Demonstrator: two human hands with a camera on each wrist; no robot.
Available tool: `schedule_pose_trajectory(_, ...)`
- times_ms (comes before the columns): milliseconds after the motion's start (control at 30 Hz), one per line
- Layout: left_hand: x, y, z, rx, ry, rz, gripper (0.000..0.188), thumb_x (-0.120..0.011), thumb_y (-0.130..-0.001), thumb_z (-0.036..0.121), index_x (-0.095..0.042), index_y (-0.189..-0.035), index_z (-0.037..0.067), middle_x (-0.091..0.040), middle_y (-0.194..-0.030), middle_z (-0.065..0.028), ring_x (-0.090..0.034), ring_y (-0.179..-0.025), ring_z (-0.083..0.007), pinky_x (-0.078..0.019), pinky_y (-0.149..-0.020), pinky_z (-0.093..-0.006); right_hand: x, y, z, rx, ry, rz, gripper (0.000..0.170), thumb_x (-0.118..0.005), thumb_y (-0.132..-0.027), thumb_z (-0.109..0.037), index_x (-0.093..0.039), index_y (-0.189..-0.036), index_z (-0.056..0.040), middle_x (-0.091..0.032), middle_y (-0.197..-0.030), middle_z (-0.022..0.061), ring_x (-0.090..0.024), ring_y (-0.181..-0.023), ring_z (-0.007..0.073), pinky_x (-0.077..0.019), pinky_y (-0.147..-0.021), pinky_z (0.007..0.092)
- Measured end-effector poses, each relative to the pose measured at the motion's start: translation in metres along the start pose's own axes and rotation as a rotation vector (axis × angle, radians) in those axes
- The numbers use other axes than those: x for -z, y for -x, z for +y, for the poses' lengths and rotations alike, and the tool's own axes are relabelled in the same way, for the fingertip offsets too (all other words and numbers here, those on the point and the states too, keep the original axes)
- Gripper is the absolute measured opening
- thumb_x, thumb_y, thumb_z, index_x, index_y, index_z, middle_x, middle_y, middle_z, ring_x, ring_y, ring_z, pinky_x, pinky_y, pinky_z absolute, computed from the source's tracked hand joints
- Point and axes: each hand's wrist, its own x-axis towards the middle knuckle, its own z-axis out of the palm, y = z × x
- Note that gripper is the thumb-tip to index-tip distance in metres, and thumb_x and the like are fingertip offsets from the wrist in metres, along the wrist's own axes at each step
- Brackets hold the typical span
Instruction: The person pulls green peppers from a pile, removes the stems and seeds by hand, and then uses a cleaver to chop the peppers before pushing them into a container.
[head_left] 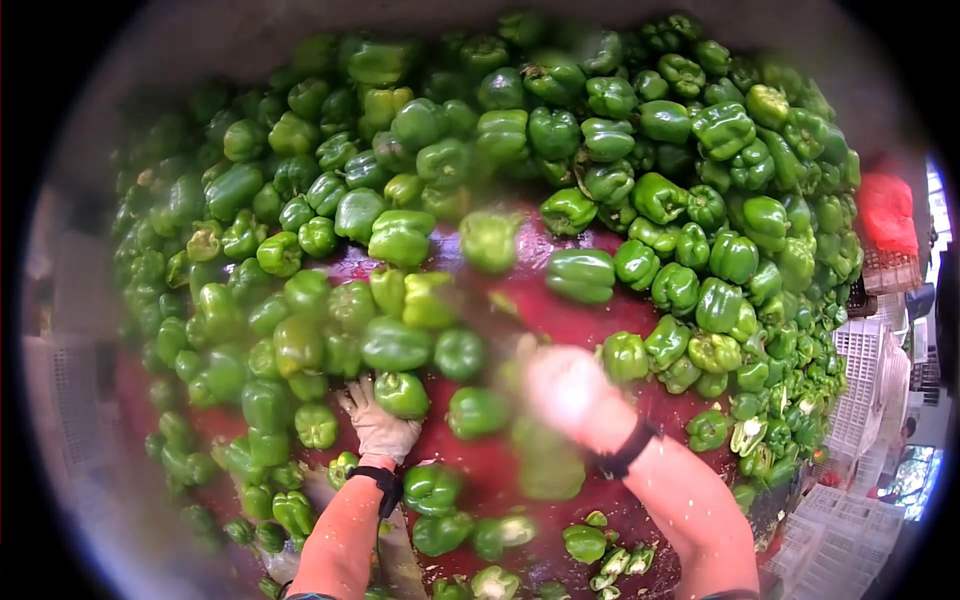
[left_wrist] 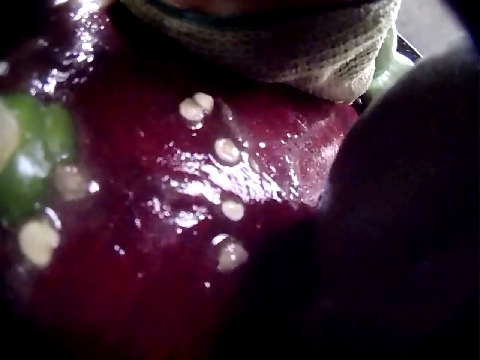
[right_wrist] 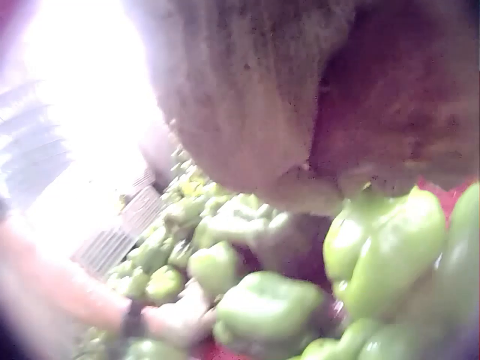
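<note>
My gloved left hand (head_left: 385, 425) lies low on the red surface (head_left: 640, 320), fingers stretched forward. Right at its fingers is a green bell pepper (head_left: 401, 396). In the left wrist view, the knitted glove (left_wrist: 300, 56) crosses the top, above the wet surface with pale seeds (left_wrist: 227, 150). My gloved right hand (head_left: 570, 390) is blurred at the centre right, above the surface. A dark blurred streak (head_left: 490, 315) runs up and left from it; I cannot tell whether the hand holds it. The right wrist view shows the glove (right_wrist: 247, 97) above more bell peppers (right_wrist: 386, 251).
A large heap of bell peppers (head_left: 725, 130) curves around the back and both sides. Cut pepper pieces (head_left: 620, 565) lie near the front. White plastic crates (head_left: 850, 530) and a red bag (head_left: 887, 212) stand at the far right. A blurred green shape (head_left: 550, 460) shows below my right hand.
</note>
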Motion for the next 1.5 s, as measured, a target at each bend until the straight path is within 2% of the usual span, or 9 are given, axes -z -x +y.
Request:
schedule_pose_trajectory(367,0.004,0.0,0.006,-0.034,0.026,0.082,0.06,-0.069,-0.071,0.058,-0.066,-0.115,0.018,-0.053,-0.135,-0.0144,-0.034,-0.132,-0.0458,-0.014,-0.115,-0.0641,0.001,0.077,0.046,-0.257,0.247,0.188,0.028,-0.049,-0.089,-0.009,-0.056,-0.115,-0.0007,-0.059,-0.068,0.0073,-0.062,-0.059,0.0197,-0.0485,-0.048,0.0333)
schedule_pose_trajectory(533,-0.007,0.002,-0.002,-0.08,0.056,0.097,0.065,-0.066,-0.07,0.06,-0.065,-0.12,0.019,-0.045,-0.139,-0.0183,-0.032,-0.131,-0.0446,-0.0128,-0.113,-0.0681,-0.004,0.023,0.105,-0.556,-0.221,0.039,0.029,-0.057,-0.082,-0.009,-0.061,-0.11,-0.0021,-0.066,-0.089,0.0258,-0.065,-0.087,0.0409,-0.053,-0.076,0.0506)
schedule_pose_trajectory(733,-0.025,-0.001,-0.017,-0.006,0.235,-0.343,0.058,-0.065,-0.077,0.049,-0.064,-0.122,0.013,-0.046,-0.138,-0.021,-0.038,-0.128,-0.0456,-0.0142,-0.114,-0.0661,-0.023,0.027,0.005,-0.081,-0.146,0.002,0.024,-0.049,-0.086,-0.01,-0.058,-0.105,0.0014,-0.071,-0.084,0.0177,-0.07,-0.079,0.0358,-0.0561,-0.067,0.0473)
schedule_pose_trajectory(800,-0.03,0.014,-0.013,-0.123,-0.214,0.187,0.063,-0.065,-0.082,0.037,-0.051,-0.129,-0.001,-0.051,-0.129,-0.0228,-0.049,-0.12,-0.0374,-0.032,-0.111,-0.0459,-0.033,0.035,-0.02,-0.088,-0.164,-0.109,0.023,-0.051,-0.088,-0.014,-0.056,-0.104,0.0012,-0.07,-0.081,0.0163,-0.07,-0.076,0.0343,-0.0555,-0.062,0.046)
schedule_pose_trajectory(867,-0.119,0.009,-0.049,-0.112,0.307,0.296,0.063,-0.063,-0.083,0.037,-0.049,-0.13,-0.003,-0.053,-0.126,-0.0211,-0.047,-0.12,-0.0405,-0.033,-0.109,-0.0465,-0.046,0.05,-0.036,-0.024,-0.177,-0.118,0.029,-0.051,-0.089,-0.016,-0.054,-0.111,0.0031,-0.069,-0.08,0.0159,-0.069,-0.074,0.0342,-0.055,-0.061,0.0454)
schedule_pose_trajectory(1000,-0.013,0.002,-0.007,-0.084,-0.176,0.013,0.06,-0.064,-0.08,0.038,-0.052,-0.126,0.001,-0.053,-0.125,-0.0205,-0.042,-0.122,-0.0407,-0.0269,-0.105,-0.0648,-0.033,0.072,-0.044,0.032,-0.216,-0.223,0.039,-0.053,-0.089,-0.016,-0.053,-0.122,0.0038,-0.068,-0.081,0.0168,-0.069,-0.073,0.0323,-0.0541,-0.062,0.0441)
schedule_pose_trajectory(1133,-0.019,0.001,-0.01,-0.092,-0.158,0.095,0.076,-0.068,-0.071,0.047,-0.051,-0.13,0.001,-0.045,-0.133,-0.0253,-0.04,-0.124,-0.047,-0.0249,-0.108,-0.0653,-0.027,0.035,-0.03,-0.104,-0.027,0.415,0.032,-0.059,-0.082,-0.014,-0.055,-0.111,-0.002,-0.065,-0.073,0.0178,-0.066,-0.072,0.0336,-0.0529,-0.065,0.046)
schedule_pose_trajectory(1333,-0.013,-0.002,-0.005,0.02,-0.072,-0.096,0.097,-0.079,-0.062,0.05,-0.042,-0.138,0.001,-0.035,-0.147,-0.0256,-0.027,-0.137,-0.0497,-0.0086,-0.115,-0.0653,-0.012,-0.066,-0.008,-0.347,-0.268,0.127,0.026,-0.058,-0.078,-0.012,-0.062,-0.101,-0.0001,-0.066,-0.093,0.0268,-0.064,-0.092,0.0436,-0.0513,-0.083,0.0504)
schedule_pose_trajectory(1500,-0.029,0.003,-0.011,-0.142,0.221,0.17,0.076,-0.076,-0.067,0.037,-0.051,-0.133,0.008,-0.048,-0.138,-0.0211,-0.039,-0.13,-0.0431,-0.0236,-0.111,-0.0562,-0.026,-0.044,-0.031,-0.292,-0.274,0.125,0.025,-0.057,-0.077,-0.012,-0.062,-0.098,0.0004,-0.066,-0.095,0.0284,-0.064,-0.092,0.0451,-0.0509,-0.084,0.0514)
